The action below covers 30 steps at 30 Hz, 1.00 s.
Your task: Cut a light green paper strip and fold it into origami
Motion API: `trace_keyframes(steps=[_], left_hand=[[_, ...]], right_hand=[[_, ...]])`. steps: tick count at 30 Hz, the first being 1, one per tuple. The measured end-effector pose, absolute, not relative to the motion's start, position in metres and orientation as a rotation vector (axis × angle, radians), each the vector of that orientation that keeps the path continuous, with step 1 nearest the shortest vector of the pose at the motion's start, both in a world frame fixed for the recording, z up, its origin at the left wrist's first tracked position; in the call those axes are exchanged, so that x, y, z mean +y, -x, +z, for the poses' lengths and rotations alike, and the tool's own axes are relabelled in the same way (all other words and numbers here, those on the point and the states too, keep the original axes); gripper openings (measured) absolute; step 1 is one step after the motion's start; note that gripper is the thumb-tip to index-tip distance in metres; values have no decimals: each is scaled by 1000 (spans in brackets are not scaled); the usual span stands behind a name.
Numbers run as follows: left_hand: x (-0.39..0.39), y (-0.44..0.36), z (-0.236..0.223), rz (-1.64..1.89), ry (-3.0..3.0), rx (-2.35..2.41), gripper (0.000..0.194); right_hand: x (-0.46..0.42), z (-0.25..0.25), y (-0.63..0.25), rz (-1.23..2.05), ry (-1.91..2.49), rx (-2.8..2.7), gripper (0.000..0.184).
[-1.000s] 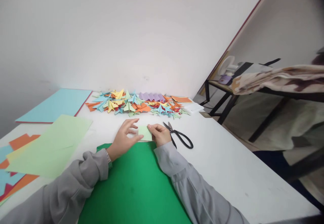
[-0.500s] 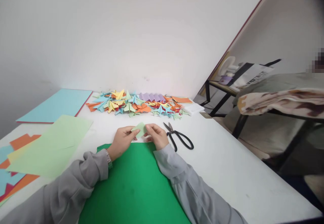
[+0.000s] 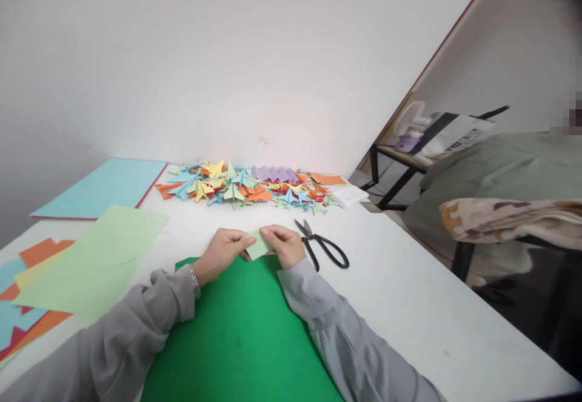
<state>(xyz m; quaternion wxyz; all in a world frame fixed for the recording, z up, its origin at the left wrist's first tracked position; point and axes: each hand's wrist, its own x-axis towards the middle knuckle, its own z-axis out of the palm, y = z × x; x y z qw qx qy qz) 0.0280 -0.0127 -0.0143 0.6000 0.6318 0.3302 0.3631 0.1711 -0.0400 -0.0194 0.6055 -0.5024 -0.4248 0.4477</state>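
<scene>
A small light green folded paper (image 3: 258, 247) is pinched between both hands just above the far edge of a dark green sheet (image 3: 240, 335). My left hand (image 3: 221, 254) grips its left side with closed fingers. Its right side is held by my right hand (image 3: 284, 244), fingers curled over it. Black scissors (image 3: 322, 248) lie on the white table (image 3: 409, 293) just right of my right hand.
A row of colourful folded paper shapes (image 3: 245, 190) lies along the wall. Light green (image 3: 95, 256), blue (image 3: 107, 187) and orange (image 3: 40, 253) sheets are at the left. A person in a patterned sleeve (image 3: 509, 220) is at the right, by a black-framed table (image 3: 400, 165).
The small green paper was lifted off the table, turned and tilted between my fingers. The person's sleeve at the right moved lower.
</scene>
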Motion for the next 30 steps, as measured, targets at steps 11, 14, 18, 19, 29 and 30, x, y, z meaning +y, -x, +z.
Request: trace_keyframes(steps=[11,14,18,19,29,30], left_hand=[[-16,-28,-10,753,-1571,803,30],[-16,-29,-12,725,-1517,807,30],[-16,-29,-11,731,-1467,797,30],[-16,-29,-11,740,-1449,790,30],[-16,-28,-13,886,-1252,743,25],[-16,-28,-13,894,-1234,734,25]], right_hand=[[-40,-17,-174,750,1128,-1156,12],[-41,-17,-173,710,1154,-1175,14],[-43,-16,-170,686,1218,-1127,23],[-44,-16,-169,711,1233,-1113,27],[-46,-18,-168,867,1256,-1214,51],[-45,-19,-169,877,1249,-1219,50]])
